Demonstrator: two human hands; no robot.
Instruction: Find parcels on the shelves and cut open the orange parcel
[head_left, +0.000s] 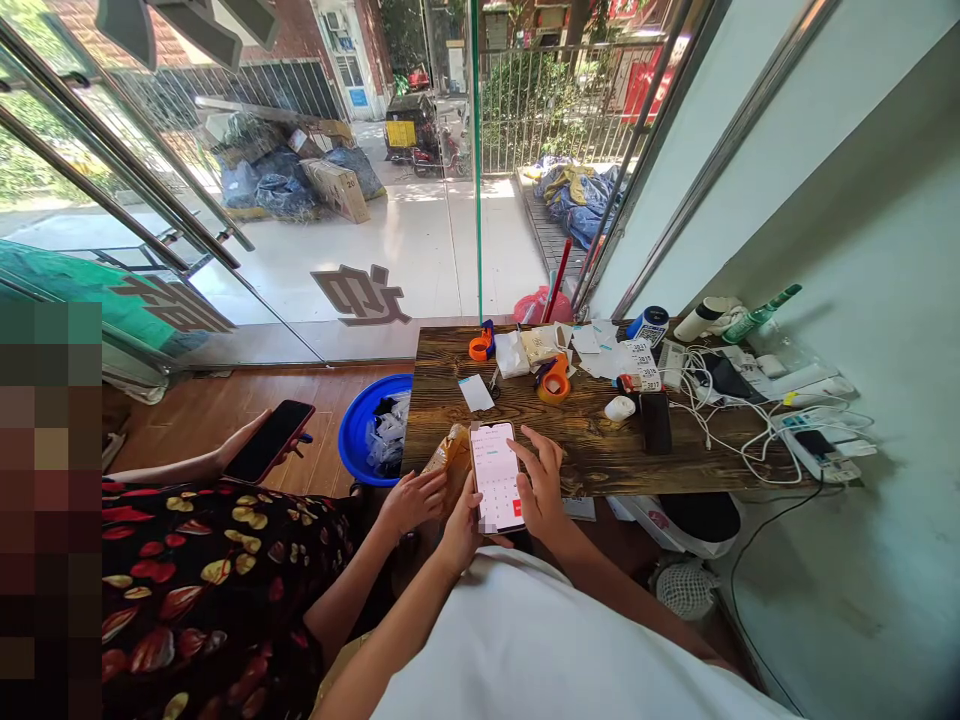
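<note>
A smartphone (495, 470) with a lit white screen and a keypad is held upright in front of my white shirt. My left hand (460, 528) is closed around its lower left side. Over the right side of the screen is my right hand (545, 488), fingers apart and holding nothing; whether a fingertip touches the glass I cannot tell. Just left of the phone, another person's hand (414, 500) rests by a brown plastic-wrapped package (448, 458). That person's other hand (244, 440) holds a dark-screened phone (270, 441).
The dark wooden table (600, 465) carries tape dispensers (555, 380), labels (641, 366), a paper roll (619, 408), a black phone (655, 422) and tangled white cables (705, 400). A blue bin (349, 445) stands left. Glass doors (390, 240) lie ahead.
</note>
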